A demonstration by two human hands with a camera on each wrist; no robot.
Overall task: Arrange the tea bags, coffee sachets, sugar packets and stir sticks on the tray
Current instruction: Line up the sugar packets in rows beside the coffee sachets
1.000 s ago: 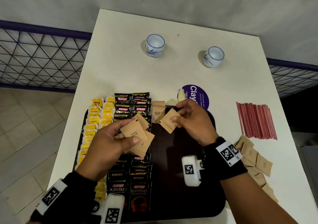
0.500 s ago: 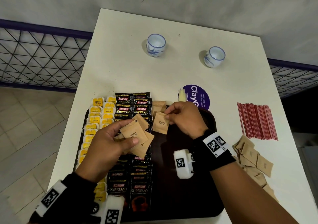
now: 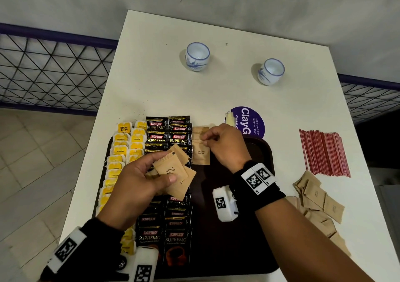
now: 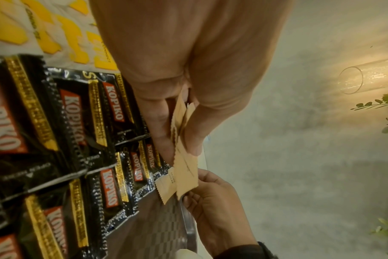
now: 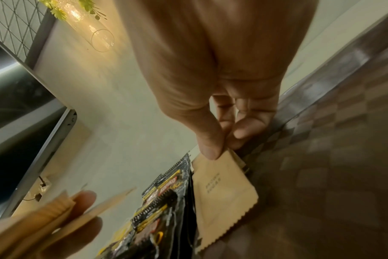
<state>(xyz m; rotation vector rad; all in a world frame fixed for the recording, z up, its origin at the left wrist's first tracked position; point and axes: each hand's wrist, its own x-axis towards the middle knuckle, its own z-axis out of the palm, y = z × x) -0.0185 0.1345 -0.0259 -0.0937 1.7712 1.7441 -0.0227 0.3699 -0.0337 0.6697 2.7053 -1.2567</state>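
Right hand [image 3: 225,145] is pinching a sugar packet [image 3: 200,153] down beside the coffee sachets [image 3: 168,133] mid-frame on the tray [image 3: 263,152], extending the row; left hand [image 3: 138,182] is gripping spare packets [image 3: 173,169], ready to feed.

Both forearms bare; each wrist wears a black band [image 3: 263,189] with white square-code tags and a white coded camera block [image 3: 224,203].
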